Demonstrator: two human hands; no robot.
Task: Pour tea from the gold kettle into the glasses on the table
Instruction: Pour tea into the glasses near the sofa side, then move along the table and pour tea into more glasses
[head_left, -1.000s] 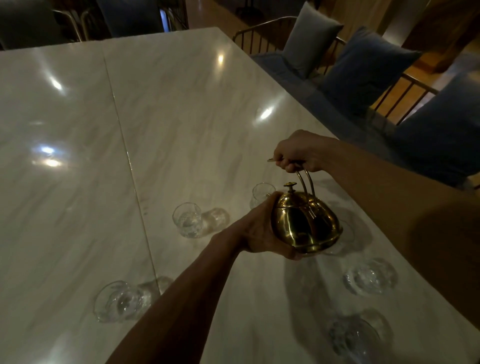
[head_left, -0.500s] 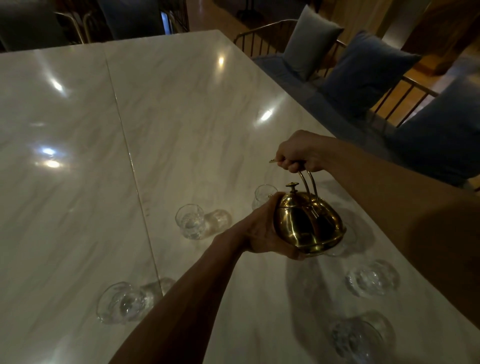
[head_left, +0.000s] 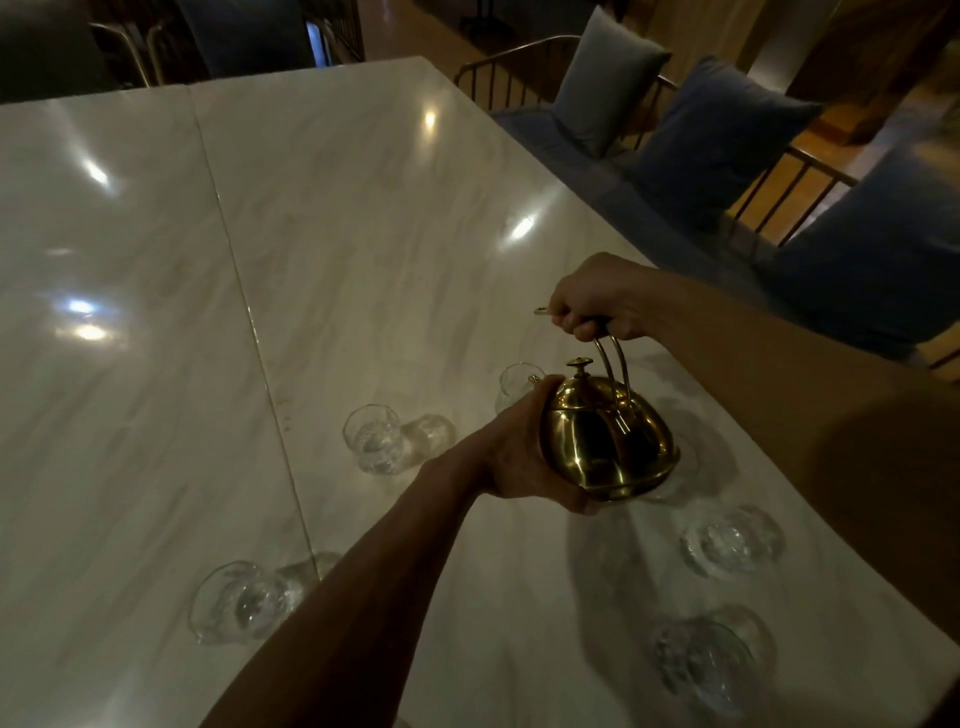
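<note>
Barely changed from a second ago, the gold kettle (head_left: 608, 436) stays tipped toward the far glass (head_left: 514, 382), right hand (head_left: 597, 299) gripping its handle, left hand (head_left: 519, 452) cupping its side.

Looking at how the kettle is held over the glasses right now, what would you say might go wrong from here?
1. The spout is hidden behind the left hand cupping the kettle, so the stream may miss the far glass onto the table.
2. If the tea is hot, that palm on bare metal could burn.
3. Another glass sits under the kettle; lowering it may knock that one.
</note>
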